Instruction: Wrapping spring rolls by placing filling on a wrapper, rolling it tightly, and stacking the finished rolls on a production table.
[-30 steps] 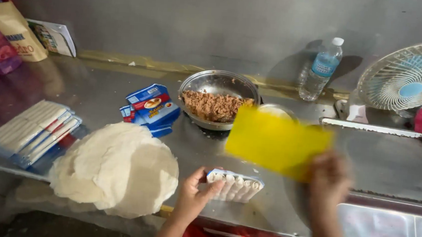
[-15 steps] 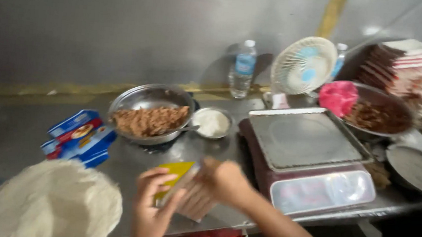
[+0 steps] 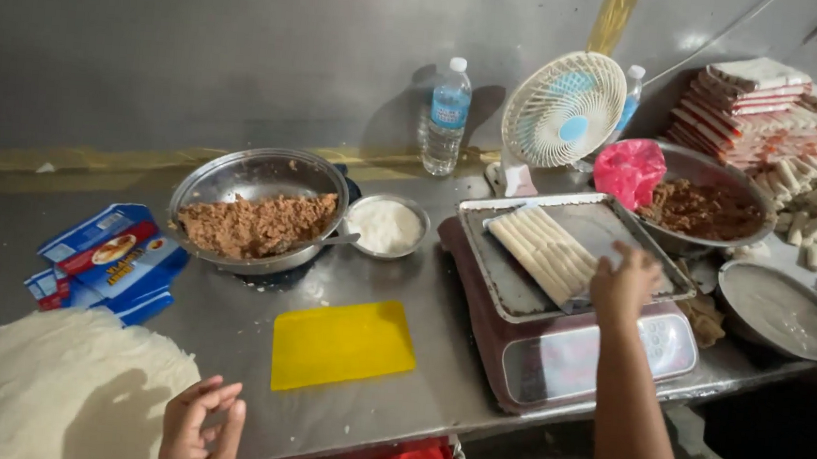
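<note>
Right hand (image 3: pixel 624 283) over the tray (image 3: pixel 486 228) on the scale (image 3: pixel 593 356), fingers spread, grip released, touching or just above the near end of the rolls (image 3: pixel 541 250); contact unclear. Rolls lie side by side, slanted across the tray. Left hand (image 3: pixel 202 427) at the bench (image 3: pixel 225 341) front edge, fingers loosely curled, holding nothing, just beside the wrapper stack (image 3: pixel 37 385). Yellow sheet (image 3: pixel 342 344) flat on the bench between the hands. Filling bowl (image 3: pixel 257 208) and a small white bowl (image 3: pixel 386 225) behind it.
</note>
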